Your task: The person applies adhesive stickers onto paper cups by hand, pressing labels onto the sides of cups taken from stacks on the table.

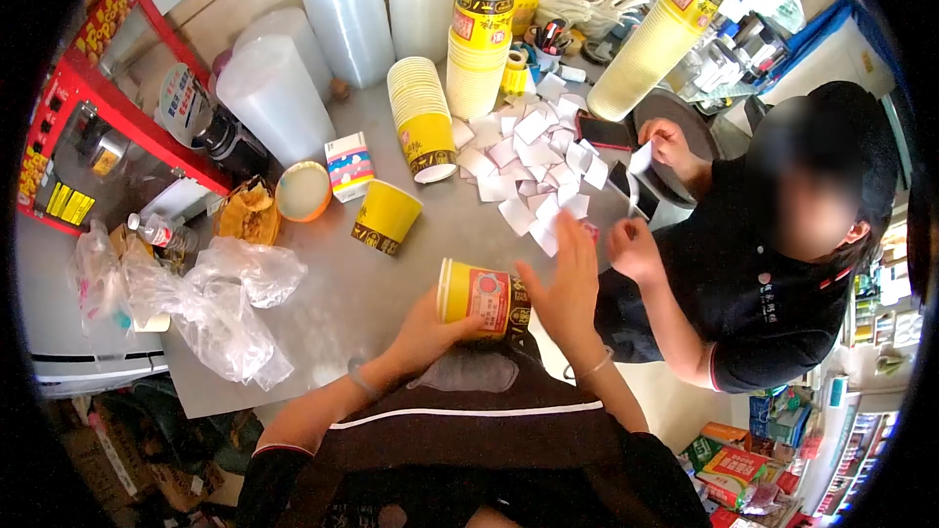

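My left hand (pixel 425 332) is wrapped round a yellow paper cup (pixel 456 288) lying on its side in front of my body, its rim to the left. A red and white label (pixel 488 300) shows on the cup's wall. Just right of the cup's dark-banded end is my right hand (pixel 562 288), with fingers stretched and apart; whether the thumb touches the cup I cannot tell. Beyond my hands, another yellow cup (pixel 388 215) stands tilted in view on the table. Loose white paper squares (pixel 533 152) lie in a heap past my right hand.
Cup stacks (pixel 476 68) stand at the back, one lying stack (pixel 421 117) nearer. Plastic bags (pixel 230 303), an orange-rimmed bowl (pixel 303 192) and a tissue pack (pixel 349 166) occupy the left. At right, a co-worker (pixel 773 264) holds a white paper piece (pixel 641 158).
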Demonstrator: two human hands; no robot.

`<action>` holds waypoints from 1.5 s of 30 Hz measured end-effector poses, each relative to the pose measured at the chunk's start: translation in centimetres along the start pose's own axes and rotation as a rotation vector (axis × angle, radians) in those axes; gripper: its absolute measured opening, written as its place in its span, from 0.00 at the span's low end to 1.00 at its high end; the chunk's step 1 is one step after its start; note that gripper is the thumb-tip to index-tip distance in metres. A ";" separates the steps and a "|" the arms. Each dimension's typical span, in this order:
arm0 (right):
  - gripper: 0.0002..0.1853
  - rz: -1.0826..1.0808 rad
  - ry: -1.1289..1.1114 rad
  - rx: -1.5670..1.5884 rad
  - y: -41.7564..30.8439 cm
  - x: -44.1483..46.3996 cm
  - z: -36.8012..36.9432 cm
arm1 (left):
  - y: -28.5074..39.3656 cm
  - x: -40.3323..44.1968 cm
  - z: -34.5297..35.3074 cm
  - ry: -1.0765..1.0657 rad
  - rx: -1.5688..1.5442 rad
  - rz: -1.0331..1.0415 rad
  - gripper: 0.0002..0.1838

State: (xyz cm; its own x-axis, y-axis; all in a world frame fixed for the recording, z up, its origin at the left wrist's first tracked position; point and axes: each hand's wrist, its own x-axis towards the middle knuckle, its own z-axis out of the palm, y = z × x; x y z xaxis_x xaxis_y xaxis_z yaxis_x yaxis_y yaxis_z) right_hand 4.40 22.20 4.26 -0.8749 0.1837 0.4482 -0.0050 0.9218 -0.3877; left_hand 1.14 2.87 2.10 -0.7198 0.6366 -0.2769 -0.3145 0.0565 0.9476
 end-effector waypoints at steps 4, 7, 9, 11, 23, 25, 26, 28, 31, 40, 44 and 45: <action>0.22 -0.220 -0.528 0.371 0.1 -1.1 0.2 | -0.7 0.2 0.1 -0.008 0.073 0.084 0.22; 0.26 0.179 -0.795 0.638 5.0 -0.9 2.3 | -1.9 0.2 -0.6 -0.036 0.281 0.194 0.23; 0.31 0.418 -0.700 0.952 5.7 -0.4 1.5 | -1.9 0.4 -0.9 -0.005 0.254 0.200 0.24; 0.42 0.420 -0.471 1.238 4.8 -1.5 2.1 | -1.2 0.5 -1.1 0.005 0.236 0.176 0.23; 0.56 0.355 -0.518 1.326 5.7 1.4 2.8 | 3.6 3.6 -5.3 -0.322 -0.123 0.024 0.19; 0.56 0.315 -0.490 1.289 5.8 2.3 3.2 | 4.6 4.4 -5.3 -0.334 -0.057 0.079 0.19; 0.56 0.291 -0.478 1.269 5.8 2.9 3.4 | 4.7 4.7 -5.3 -0.283 -0.058 0.056 0.19; 0.54 0.293 -0.439 1.133 6.0 3.8 4.0 | 5.1 5.8 -5.5 -0.182 -0.062 0.022 0.18; 0.53 0.260 -0.366 1.059 5.7 6.0 5.7 | 5.3 7.2 -7.0 0.029 -0.103 0.023 0.15; 0.52 -0.260 0.395 0.327 3.2 26.0 2.3 | 4.8 7.1 -15.7 1.068 -0.389 0.441 0.12; 0.45 -0.310 0.166 -0.099 3.7 37.5 2.2 | 2.9 6.3 -16.7 0.938 -0.526 0.367 0.14; 0.44 -0.253 -0.007 -0.140 4.2 39.2 3.9 | 2.9 6.4 -16.0 0.889 -0.566 0.365 0.14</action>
State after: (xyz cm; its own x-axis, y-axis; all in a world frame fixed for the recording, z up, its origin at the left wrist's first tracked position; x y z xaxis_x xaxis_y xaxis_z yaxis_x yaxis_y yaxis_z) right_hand -31.78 31.94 17.04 -0.8578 -0.0597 0.5105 -0.1569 0.9762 -0.1495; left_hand -14.24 -5.20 0.56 -0.9421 -0.2466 -0.2272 -0.0674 -0.5244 0.8488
